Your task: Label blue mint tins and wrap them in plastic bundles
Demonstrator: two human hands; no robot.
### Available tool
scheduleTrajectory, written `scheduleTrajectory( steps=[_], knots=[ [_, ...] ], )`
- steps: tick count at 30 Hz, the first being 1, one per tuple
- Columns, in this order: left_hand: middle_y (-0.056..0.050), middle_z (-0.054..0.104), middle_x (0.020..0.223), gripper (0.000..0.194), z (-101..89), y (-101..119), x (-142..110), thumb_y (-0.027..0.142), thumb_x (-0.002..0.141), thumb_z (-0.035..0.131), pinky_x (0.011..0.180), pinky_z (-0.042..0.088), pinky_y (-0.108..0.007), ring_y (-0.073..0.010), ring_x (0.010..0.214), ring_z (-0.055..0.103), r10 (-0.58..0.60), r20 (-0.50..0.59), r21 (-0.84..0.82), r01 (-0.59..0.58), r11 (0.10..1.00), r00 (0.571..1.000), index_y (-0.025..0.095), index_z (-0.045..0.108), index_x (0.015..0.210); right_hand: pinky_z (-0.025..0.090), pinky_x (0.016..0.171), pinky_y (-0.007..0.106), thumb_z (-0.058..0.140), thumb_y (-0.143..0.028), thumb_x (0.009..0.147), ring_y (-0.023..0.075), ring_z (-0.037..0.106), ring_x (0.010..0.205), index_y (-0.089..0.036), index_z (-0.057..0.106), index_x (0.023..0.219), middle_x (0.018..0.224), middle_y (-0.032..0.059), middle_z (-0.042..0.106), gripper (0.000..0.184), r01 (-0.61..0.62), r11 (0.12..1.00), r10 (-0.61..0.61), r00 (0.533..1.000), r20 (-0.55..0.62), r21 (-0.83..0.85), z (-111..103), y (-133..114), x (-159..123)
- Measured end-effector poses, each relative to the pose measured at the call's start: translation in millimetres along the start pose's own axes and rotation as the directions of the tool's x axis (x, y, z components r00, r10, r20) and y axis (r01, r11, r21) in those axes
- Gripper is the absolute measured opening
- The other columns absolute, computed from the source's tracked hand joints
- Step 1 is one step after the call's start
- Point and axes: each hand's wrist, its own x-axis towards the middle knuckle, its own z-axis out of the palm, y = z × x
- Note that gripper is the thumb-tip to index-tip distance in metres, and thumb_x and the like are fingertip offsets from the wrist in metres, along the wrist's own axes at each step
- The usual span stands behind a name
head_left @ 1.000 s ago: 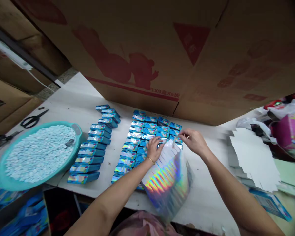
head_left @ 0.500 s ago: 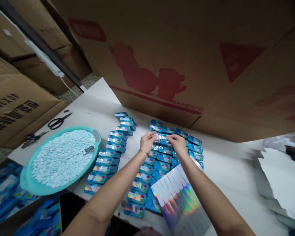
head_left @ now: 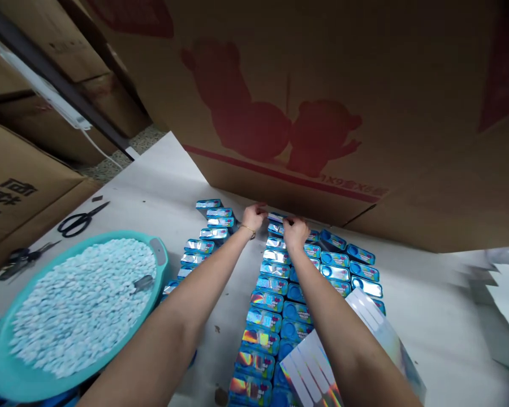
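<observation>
At the far end of a column of small blue tins [head_left: 266,301], both hands work on the last tin, close to the big carton. My left hand [head_left: 253,219], with a thin bracelet at the wrist, is closed with its fingertips at the tin's left end. My right hand [head_left: 296,232] is closed at its right end. A narrow shiny sticker strip [head_left: 275,217] lies between the fingertips across that tin. The nearer tins in this column bear such shiny strips. A sheet of sticker strips [head_left: 311,367] lies on tins beneath my right forearm.
A teal basin [head_left: 159,249] full of pale blue candies, with a clear scoop [head_left: 142,284], stands left. Behind it lie black scissors [head_left: 78,223] and a second cutting tool [head_left: 25,260]. Another row of tins [head_left: 199,246] stands left of my arm. A large carton [head_left: 246,152] walls the back.
Both hands have moved from above the middle tins to the far tin of the left column, lowering the sticker strip onto it. The view has shifted closer.
</observation>
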Motion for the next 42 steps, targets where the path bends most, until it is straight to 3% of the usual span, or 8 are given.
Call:
scheduleTrajectory(
  steps=[10,13,16,21,25,30,36,42],
  knots=[
    [-0.007,0.066,0.077,0.028,11.4,-18.9,1.9,0.013,0.061,0.058,0.07,0.048,-0.029,-0.0178,0.072,0.061,0.003,-0.041,0.042,-0.001,0.999,0.999,0.011,0.063,0.088,0.03,0.074,0.035,0.042,-0.03,0.08,0.0245,0.047,0.09,-0.023,0.064,0.094,0.097,0.0076,0.057,0.027,0.069,0.968,-0.064,0.998,0.03,-0.242,1.1,-2.9,-1.3],
    [-0.007,0.067,0.083,0.022,10.2,-20.6,-2.6,0.009,0.061,0.054,0.08,0.045,-0.031,-0.0199,0.083,0.06,0.051,-0.019,0.095,-0.049,0.994,0.998,0.016,0.067,0.078,0.029,0.074,0.038,0.034,-0.025,0.083,0.0264,0.044,0.093,-0.027,0.061,0.104,0.104,0.01,0.053,0.034,0.283,0.879,-0.254,0.959,0.125,-0.384,-6.4,4.0,-6.2],
    [-0.006,0.064,0.1,0.029,2.3,-18.5,-12.5,0.006,0.063,0.049,0.09,0.04,-0.032,-0.0209,0.099,0.055,0.118,0.063,0.23,-0.13,0.965,0.991,0.019,0.067,0.082,0.029,0.075,0.04,0.033,-0.019,0.082,0.027,0.043,0.094,-0.03,0.053,0.116,0.107,0.0118,0.051,0.041,0.519,0.716,-0.42,0.855,0.305,-0.467,-19.3,13.5,-6.4],
    [-0.015,0.044,0.127,0.04,-5.7,-6.0,-79.9,0.026,0.081,0.038,0.098,0.031,-0.04,-0.0245,0.119,0.039,0.276,0.057,0.594,-0.255,0.763,0.959,0.011,0.049,0.117,0.029,0.087,0.037,0.033,-0.023,0.084,0.0242,0.041,0.105,-0.025,0.045,0.124,0.126,0.0089,0.042,0.041,0.595,0.681,-0.513,0.804,0.302,-0.427,-37.4,17.7,4.4],
    [-0.017,0.024,0.139,0.06,19.0,0.7,-151.2,0.043,0.081,0.037,0.104,0.02,-0.045,-0.0271,0.13,0.014,0.282,0.265,0.742,-0.382,0.551,0.922,0.007,0.032,0.129,0.017,0.099,0.042,0.036,-0.043,0.084,0.0275,0.027,0.122,-0.014,0.037,0.128,0.135,0.0138,0.032,0.052,0.682,0.641,-0.567,0.73,0.382,-0.353,-19.5,10.2,-3.1],
    [-0.018,0.021,0.14,0.068,36.1,-4.5,-172.7,0.05,0.081,0.03,0.105,0.014,-0.046,-0.0253,0.131,0.01,0.208,0.273,0.82,-0.34,0.461,0.939,0.003,0.027,0.131,0.013,0.099,0.047,0.036,-0.052,0.082,0.0311,0.018,0.126,-0.011,0.032,0.131,0.138,0.0169,0.025,0.064,0.637,0.685,-0.539,0.77,0.341,-0.355,8.4,8.0,-22.0],
    [-0.016,0.025,0.139,0.063,-2.4,-15.1,-175.8,0.045,0.083,0.028,0.105,0.014,-0.044,-0.0238,0.131,0.014,0.206,0.232,0.856,-0.3,0.421,0.951,0.004,0.028,0.131,0.008,0.101,0.049,0.031,-0.057,0.081,0.0314,0.013,0.128,-0.007,0.028,0.132,0.138,0.0187,0.023,0.071,0.601,0.745,-0.497,0.789,0.362,-0.288,29.5,-11.8,-44.2],
    [-0.018,0.029,0.137,0.06,-63.9,-25.0,-166.2,0.041,0.083,0.03,0.105,0.014,-0.045,-0.0252,0.13,0.018,0.231,0.194,0.902,-0.266,0.339,0.953,0.005,0.03,0.13,0.002,0.103,0.046,0.023,-0.056,0.083,0.025,0.005,0.131,-0.01,0.022,0.135,0.142,0.0138,0.016,0.069,0.658,0.75,-0.563,0.689,0.457,-0.068,63.7,-66.7,-60.1]
  ],
)
